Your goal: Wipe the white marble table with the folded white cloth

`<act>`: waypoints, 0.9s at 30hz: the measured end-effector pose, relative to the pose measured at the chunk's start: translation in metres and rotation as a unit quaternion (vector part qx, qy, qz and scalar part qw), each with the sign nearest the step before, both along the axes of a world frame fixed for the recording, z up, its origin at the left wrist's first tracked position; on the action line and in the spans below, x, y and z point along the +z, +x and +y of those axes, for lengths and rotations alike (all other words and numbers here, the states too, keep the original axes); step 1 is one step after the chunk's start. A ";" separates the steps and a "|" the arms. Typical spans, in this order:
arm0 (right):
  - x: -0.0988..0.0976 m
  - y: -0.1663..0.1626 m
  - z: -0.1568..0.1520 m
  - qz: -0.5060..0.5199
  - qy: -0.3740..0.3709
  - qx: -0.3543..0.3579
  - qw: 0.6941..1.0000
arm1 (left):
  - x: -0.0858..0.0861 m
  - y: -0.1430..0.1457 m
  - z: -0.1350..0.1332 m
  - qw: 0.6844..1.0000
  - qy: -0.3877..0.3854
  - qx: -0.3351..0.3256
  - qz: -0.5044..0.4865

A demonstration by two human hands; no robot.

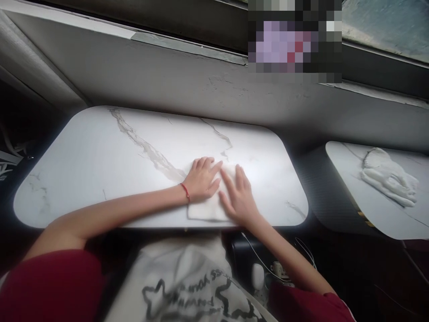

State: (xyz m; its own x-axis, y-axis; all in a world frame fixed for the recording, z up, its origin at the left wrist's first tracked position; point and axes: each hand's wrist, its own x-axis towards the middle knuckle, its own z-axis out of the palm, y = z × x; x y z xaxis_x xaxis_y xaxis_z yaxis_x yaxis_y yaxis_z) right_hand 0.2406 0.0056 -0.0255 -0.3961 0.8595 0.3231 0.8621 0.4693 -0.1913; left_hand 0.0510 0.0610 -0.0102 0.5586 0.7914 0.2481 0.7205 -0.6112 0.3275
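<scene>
A small white cloth (209,208) lies flat near the front edge of a white marble-patterned table (100,161). My left hand (202,179), with a red string round the wrist, rests flat on the cloth's left part, fingers stretched out. My right hand (238,195) lies flat on the cloth's right part, fingers spread and pointing away from me. The two hands almost touch at the fingertips. Most of the cloth's upper half is hidden under them.
A second marble-patterned table (385,214) at the right holds a crumpled white cloth (389,176). A grey wall and window ledge (187,80) run behind both tables. Cables and a white plug (258,275) lie on the dark floor below.
</scene>
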 end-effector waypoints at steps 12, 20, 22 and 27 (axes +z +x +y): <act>-0.009 0.030 0.120 -0.020 -0.008 0.023 0.999 | 0.003 0.031 0.091 0.996 0.041 0.072 0.012; -0.016 0.037 0.201 -0.049 0.021 -0.008 0.999 | 0.005 0.042 0.170 0.995 0.066 0.068 -0.006; -0.017 0.041 0.216 -0.048 0.023 -0.008 0.999 | 0.005 0.046 0.181 0.995 0.072 0.066 -0.015; -0.018 0.047 0.240 -0.039 0.020 -0.010 0.999 | 0.006 0.054 0.200 0.995 0.088 0.055 0.002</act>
State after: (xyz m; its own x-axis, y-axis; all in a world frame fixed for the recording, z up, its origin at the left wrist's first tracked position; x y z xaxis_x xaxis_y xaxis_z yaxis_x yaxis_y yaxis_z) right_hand 0.2874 0.2458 -0.0437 -0.4036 0.8551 0.3255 0.8834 0.4569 -0.1048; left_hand 0.1048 0.2615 -0.0046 0.4720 0.7924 0.3863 0.7870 -0.5762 0.2204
